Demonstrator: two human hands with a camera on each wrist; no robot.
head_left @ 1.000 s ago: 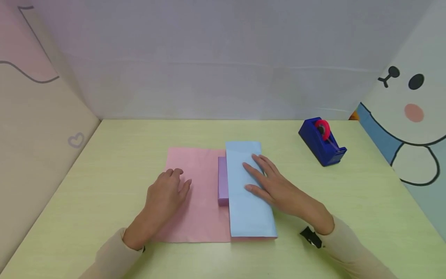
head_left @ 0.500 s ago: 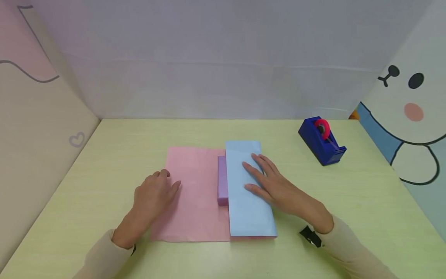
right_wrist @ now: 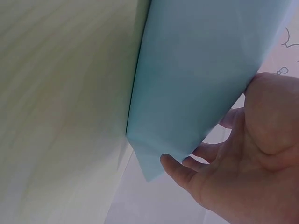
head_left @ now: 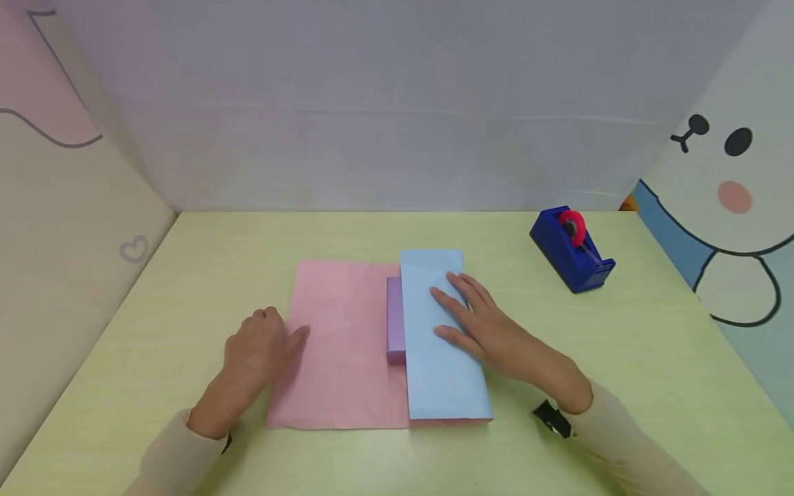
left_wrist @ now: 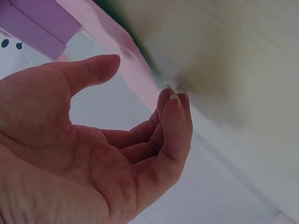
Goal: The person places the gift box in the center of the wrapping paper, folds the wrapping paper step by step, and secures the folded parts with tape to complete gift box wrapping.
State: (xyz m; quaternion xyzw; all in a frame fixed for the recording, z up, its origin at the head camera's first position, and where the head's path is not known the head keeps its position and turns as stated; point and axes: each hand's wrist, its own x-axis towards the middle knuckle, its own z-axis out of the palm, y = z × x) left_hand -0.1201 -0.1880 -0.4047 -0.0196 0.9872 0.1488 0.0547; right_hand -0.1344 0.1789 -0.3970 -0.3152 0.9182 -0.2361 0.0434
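A sheet of paper, pink on one face and light blue on the other, lies with its pink side (head_left: 347,331) up. Its right part is folded over as a light blue flap (head_left: 434,379), covering most of a purple box (head_left: 395,320); only the box's left strip shows. With spread fingers, my right hand (head_left: 484,327) rests on the flap. My left hand (head_left: 256,351) is at the pink sheet's left edge. Up close in the left wrist view, the left thumb (left_wrist: 96,72) stands apart from the loosely bent fingers, whose tips are right by the paper edge, with nothing pinched between.
A blue tape dispenser (head_left: 571,251) with a red-cored roll stands at the back right of the pale wooden table (head_left: 236,255). Walls close off the back and both sides; the right one (head_left: 732,227) carries a cartoon animal.
My left hand has moved left across the pink paper to its left edge. My right hand stays on the blue flap, and the paper and box have not moved.
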